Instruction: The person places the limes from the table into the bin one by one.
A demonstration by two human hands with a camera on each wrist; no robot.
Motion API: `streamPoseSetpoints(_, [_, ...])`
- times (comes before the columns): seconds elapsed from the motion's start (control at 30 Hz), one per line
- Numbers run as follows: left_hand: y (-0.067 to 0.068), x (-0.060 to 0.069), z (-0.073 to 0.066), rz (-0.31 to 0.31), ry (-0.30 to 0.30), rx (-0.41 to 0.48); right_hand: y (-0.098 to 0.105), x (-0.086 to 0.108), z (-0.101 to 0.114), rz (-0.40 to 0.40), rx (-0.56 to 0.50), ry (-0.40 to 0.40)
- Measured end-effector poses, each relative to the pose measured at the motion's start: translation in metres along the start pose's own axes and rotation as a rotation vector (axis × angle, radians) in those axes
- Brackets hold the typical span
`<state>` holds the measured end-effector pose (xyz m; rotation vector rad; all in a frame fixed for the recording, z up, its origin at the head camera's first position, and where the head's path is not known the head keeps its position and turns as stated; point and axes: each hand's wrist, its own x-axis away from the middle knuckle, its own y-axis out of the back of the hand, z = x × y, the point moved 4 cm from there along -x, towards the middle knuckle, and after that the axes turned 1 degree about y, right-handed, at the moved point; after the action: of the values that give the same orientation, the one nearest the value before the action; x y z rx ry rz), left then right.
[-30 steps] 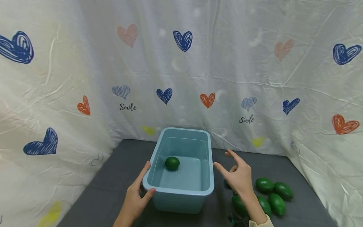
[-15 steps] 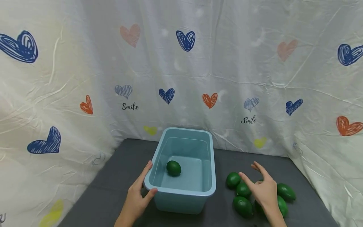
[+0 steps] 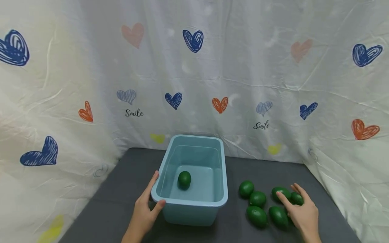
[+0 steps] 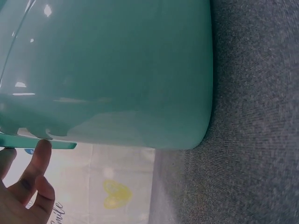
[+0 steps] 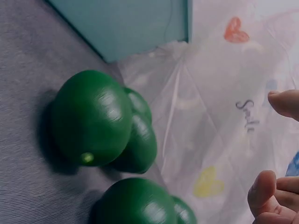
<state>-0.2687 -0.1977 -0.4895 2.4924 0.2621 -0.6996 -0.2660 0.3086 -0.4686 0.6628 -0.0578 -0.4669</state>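
Observation:
A light blue plastic bin [image 3: 195,202] stands on the dark table, with one smooth, glossy, dark green avocado-shaped fruit [image 3: 184,180] on its floor. My left hand [image 3: 143,210] holds the bin's near left corner, thumb at the front rim and fingers along the left side; in the left wrist view its fingertips [image 4: 43,149] touch beneath the rim. Over the right group of green fruits, my right hand [image 3: 305,213] is spread, thumb and fingers apart. In the right wrist view that hand [image 5: 275,196] has nothing between thumb and fingers. It partly hides the fruits under it.
Several more green fruits [image 3: 257,216] lie loose on the table [image 3: 234,233] to the bin's right, some touching. A pale curtain [image 3: 194,74] printed with hearts hangs behind and along both sides of the table.
My right hand has moved right and down from beside the bin's right rim to the rightmost fruits, uncovering those nearer the bin. My left hand stays at the bin's corner.

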Motion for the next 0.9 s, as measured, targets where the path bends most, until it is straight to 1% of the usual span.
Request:
streamPoseSetpoints(0.1, [0.001, -0.001, 0.001, 0.002, 0.002, -0.011, -0.006, 0.002, -0.012, 0.003, 0.006, -0.07])
streamPoseSetpoints(0.23, [0.001, 0.0, 0.001, 0.012, 0.017, -0.023, -0.014, 0.008, -0.028, 0.024, 0.034, -0.123])
streamPoseSetpoints(0.4, [0.001, 0.0, 0.0, 0.014, 0.028, -0.015, -0.023, 0.021, -0.035, 0.034, 0.037, -0.13])
streamPoseSetpoints(0.5, [0.001, 0.0, 0.0, 0.015, 0.024, -0.006, -0.032, 0.032, -0.035, 0.054, 0.021, -0.121])
streamPoseSetpoints(0.63, [0.001, -0.001, 0.0, 0.013, 0.016, 0.002, -0.042, 0.043, -0.032, 0.091, 0.034, -0.108])
streamPoseSetpoints(0.77, [0.001, -0.001, 0.0, 0.01, 0.009, 0.01, -0.046, 0.049, -0.03, 0.069, 0.058, -0.101])
streamPoseSetpoints(0.9, [0.001, 0.001, 0.0, 0.006, 0.009, 0.01, -0.051, 0.055, -0.031, 0.06, 0.045, -0.096])
